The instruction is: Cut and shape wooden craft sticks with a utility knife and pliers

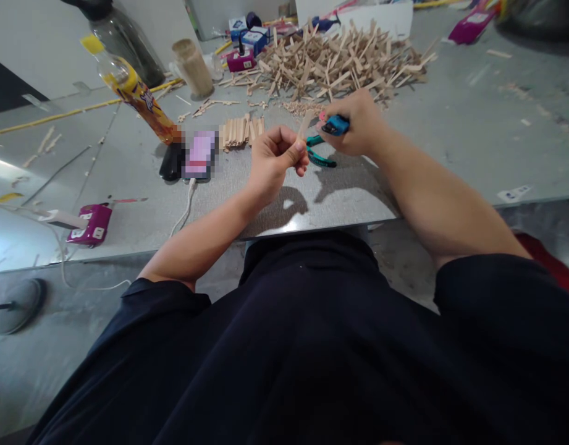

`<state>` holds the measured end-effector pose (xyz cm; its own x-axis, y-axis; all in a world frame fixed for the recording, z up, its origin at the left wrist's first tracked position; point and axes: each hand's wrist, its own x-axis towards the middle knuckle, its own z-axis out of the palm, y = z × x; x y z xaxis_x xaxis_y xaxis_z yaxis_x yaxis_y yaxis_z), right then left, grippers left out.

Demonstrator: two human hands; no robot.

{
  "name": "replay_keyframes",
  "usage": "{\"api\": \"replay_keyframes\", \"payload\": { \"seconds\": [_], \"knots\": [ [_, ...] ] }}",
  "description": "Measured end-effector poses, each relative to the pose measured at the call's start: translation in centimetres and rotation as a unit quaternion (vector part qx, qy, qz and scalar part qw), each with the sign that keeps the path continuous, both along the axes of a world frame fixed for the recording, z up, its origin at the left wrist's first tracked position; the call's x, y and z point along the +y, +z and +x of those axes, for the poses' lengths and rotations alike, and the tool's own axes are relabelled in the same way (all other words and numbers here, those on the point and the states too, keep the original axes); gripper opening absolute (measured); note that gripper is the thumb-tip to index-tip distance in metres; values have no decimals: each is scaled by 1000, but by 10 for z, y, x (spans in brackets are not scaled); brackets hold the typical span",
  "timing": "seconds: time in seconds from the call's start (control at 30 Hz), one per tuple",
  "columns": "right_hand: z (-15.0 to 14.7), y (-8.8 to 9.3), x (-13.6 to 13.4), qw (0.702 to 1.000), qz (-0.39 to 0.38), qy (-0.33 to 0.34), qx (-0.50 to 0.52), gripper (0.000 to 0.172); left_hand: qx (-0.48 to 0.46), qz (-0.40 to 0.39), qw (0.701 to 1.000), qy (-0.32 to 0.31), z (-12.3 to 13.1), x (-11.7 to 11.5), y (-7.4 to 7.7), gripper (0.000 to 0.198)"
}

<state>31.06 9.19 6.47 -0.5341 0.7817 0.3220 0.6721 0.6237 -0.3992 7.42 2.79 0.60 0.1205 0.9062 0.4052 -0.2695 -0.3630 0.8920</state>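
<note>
Nearest the cam, a dark shirt (303, 346) is seen, w/ both forearms stretched fwd over the bench (474, 136). By the L hand (277, 161), closed w/ thumb against fingers, a thin wooden stick (305, 127) is pinched, its free end pointed up & away from the body. By the R hand (356, 127), wrapped in a fist, a blue-handled cutter (335, 125) is gripped, tip aimed at the stick; whether contact is made can't be told. Btwn & just under the hands, teal-handled pliers (320, 162) are laid on the bench, partly hidden.

Just beyond the L hand, to its left, a row of sticks (240, 131) is lined up side by side. Further left, a phone (201, 154), pixelated, is placed w/ a white cable (188, 207) plugged in; past that, a yellow-capped bottle (140, 102) is stood. Beyond both hands, a big loose pile of sticks (335, 62) is heaped, w/ shavings (303, 108) scattered along its near edge. Far left of the L hand, nearer the body, a purple socket block (89, 224) is set.
</note>
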Motion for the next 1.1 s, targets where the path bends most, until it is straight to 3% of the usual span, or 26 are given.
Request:
{"api": "replay_keyframes", "payload": {
  "seconds": [0.23,0.33,0.43,0.6,0.83,1.1],
  "knots": [
    [5,-8,14,999,18,-44,-18,33,18,10,999,48,-2,7,-6,61],
    [4,-11,17,998,-4,-45,33,47,33,9,996,85,-3,13,-9,54],
    [-2,-9,11,999,1,-32,40,57,38,4,993,110,-3,17,-13,44],
    [-14,2,-9,999,25,-22,-22,53,43,5,987,153,-2,17,-13,37],
    [-15,7,-15,999,-14,-37,-26,36,50,-2,987,151,-3,16,-14,36],
    [-15,5,-12,999,-17,-39,-5,62,53,-15,989,138,-3,19,-17,39]
  ]
}}
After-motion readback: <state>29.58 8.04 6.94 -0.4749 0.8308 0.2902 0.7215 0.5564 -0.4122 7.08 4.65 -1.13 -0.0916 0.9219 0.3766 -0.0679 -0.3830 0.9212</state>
